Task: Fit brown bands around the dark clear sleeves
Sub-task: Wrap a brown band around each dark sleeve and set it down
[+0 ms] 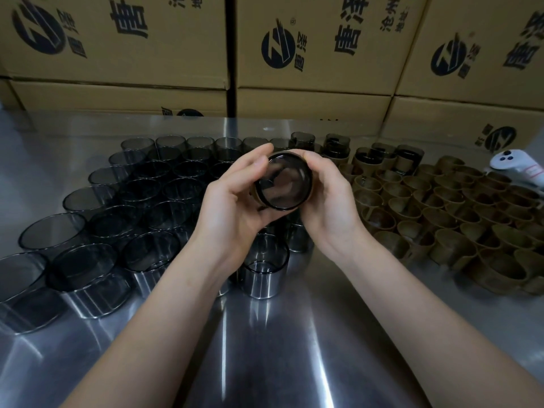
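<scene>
Steel table (294,348): dark sleeves (141,201) massed on its left half, brown bands (456,219) on its right. Over the middle, left hand (232,201) and right hand (329,201) both wrap one sleeve (284,181), equally near. Its axis points back at the person; band sliver (252,197) shows lower left, so seating likely means sliding along that axis.

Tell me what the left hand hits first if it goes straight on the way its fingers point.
The left hand meets the dark sleeve it grips with the right hand; beyond that, probably the banded sleeves at the back, though depth is unclear.
</scene>
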`<action>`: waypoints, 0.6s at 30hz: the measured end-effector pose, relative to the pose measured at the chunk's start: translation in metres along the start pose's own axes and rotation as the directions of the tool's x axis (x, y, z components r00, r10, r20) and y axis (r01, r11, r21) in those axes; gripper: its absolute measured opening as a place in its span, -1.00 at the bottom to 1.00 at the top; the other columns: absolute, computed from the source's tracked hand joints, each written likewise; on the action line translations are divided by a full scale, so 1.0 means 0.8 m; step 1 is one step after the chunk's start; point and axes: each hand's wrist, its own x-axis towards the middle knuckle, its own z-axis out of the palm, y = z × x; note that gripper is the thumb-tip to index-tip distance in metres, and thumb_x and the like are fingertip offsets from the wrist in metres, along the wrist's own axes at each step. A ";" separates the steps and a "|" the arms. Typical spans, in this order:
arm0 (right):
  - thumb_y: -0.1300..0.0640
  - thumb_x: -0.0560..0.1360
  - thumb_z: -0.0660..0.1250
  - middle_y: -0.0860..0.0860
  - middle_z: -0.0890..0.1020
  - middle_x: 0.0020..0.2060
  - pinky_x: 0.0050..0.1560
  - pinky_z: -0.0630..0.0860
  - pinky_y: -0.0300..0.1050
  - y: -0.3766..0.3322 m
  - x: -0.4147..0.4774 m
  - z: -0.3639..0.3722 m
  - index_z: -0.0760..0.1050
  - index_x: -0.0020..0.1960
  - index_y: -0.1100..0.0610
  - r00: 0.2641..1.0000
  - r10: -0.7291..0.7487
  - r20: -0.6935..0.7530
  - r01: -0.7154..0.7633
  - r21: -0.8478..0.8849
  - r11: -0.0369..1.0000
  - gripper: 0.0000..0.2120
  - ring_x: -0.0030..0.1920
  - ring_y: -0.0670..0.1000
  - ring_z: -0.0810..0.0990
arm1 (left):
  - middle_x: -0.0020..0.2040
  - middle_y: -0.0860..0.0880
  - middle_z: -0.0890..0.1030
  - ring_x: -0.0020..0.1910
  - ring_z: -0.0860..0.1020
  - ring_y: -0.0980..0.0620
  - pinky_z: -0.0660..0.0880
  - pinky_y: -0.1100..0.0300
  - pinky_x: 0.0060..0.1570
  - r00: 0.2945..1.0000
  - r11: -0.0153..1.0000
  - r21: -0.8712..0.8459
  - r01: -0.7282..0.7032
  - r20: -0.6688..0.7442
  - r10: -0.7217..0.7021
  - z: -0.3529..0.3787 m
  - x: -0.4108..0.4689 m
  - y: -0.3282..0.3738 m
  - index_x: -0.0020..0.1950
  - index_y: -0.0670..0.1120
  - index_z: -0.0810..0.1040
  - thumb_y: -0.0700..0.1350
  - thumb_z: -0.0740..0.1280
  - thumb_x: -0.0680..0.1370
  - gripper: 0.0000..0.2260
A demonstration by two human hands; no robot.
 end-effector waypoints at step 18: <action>0.03 0.58 0.22 0.02 0.66 -0.25 -0.26 0.60 -0.14 0.004 -0.009 0.021 0.60 -0.32 0.02 0.980 0.067 -0.188 -0.066 0.013 0.998 -0.66 -0.21 -0.01 0.67 | -0.06 -0.13 0.71 -0.05 0.70 -0.04 0.61 0.14 -0.09 0.989 0.936 0.352 -0.001 -0.135 0.051 0.018 -0.001 -0.008 -0.02 -0.13 0.65 0.20 0.19 0.62 -0.57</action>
